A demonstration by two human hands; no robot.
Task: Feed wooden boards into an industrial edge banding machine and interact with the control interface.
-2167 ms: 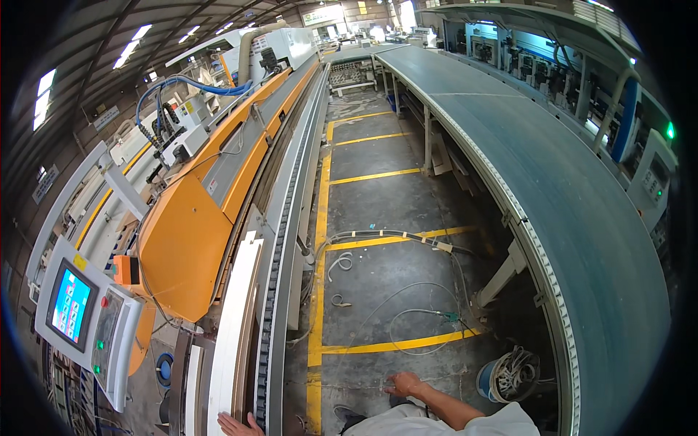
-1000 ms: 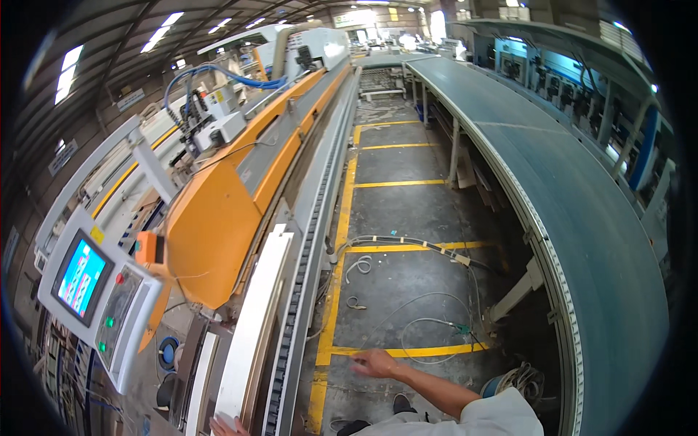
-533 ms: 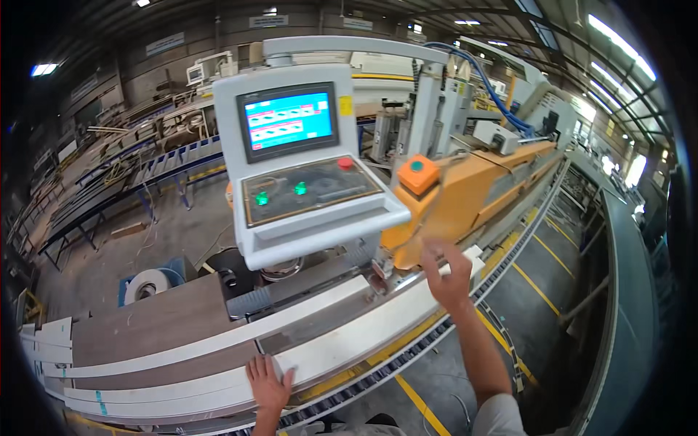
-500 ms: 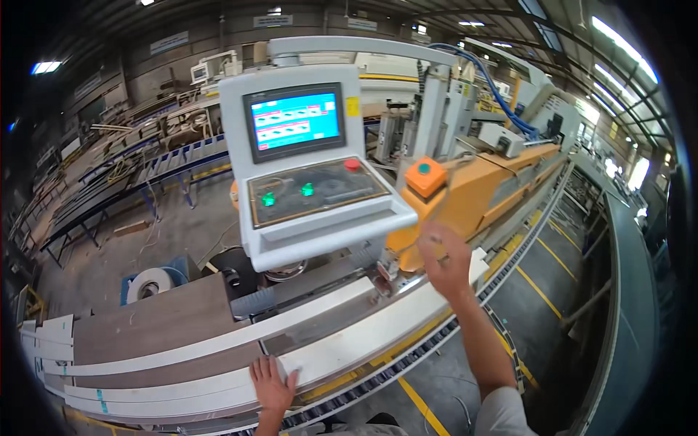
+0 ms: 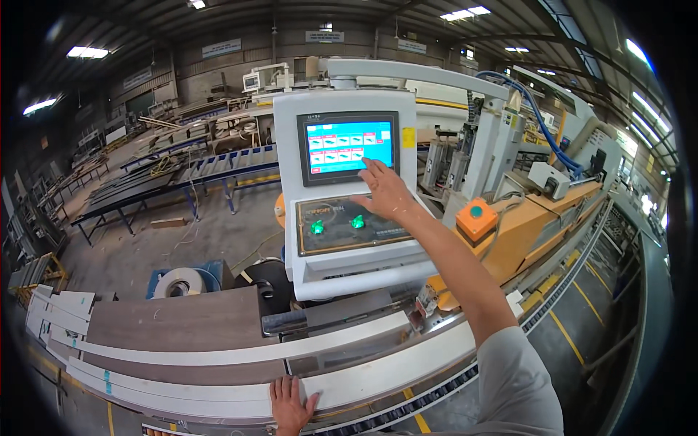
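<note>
My right hand (image 5: pixel 387 190) is raised to the touchscreen (image 5: pixel 334 161) of a pale grey control console, fingers stretched out. A fingertip lies over the lower right of the blue display; whether it touches the glass I cannot tell. Below the hand, the console's button panel (image 5: pixel 336 240) carries two lit green knobs. My left hand (image 5: pixel 291 408) rests flat on long white boards (image 5: pixel 218 392), its fingers spread at their near edge. Behind these, a narrower white strip (image 5: pixel 240 354) lies along the machine bed.
An orange box with a green button (image 5: pixel 476 220) sits on the machine's orange housing (image 5: pixel 534 227), right of the console. A roller track (image 5: pixel 436 392) runs along the near side. Left of the console stand a white roll (image 5: pixel 179 282) and a brown panel (image 5: pixel 174 320).
My right hand has moved up and left, from beside the orange housing to the touchscreen. My left hand stays on the white boards. The view has shifted, placing the console further right.
</note>
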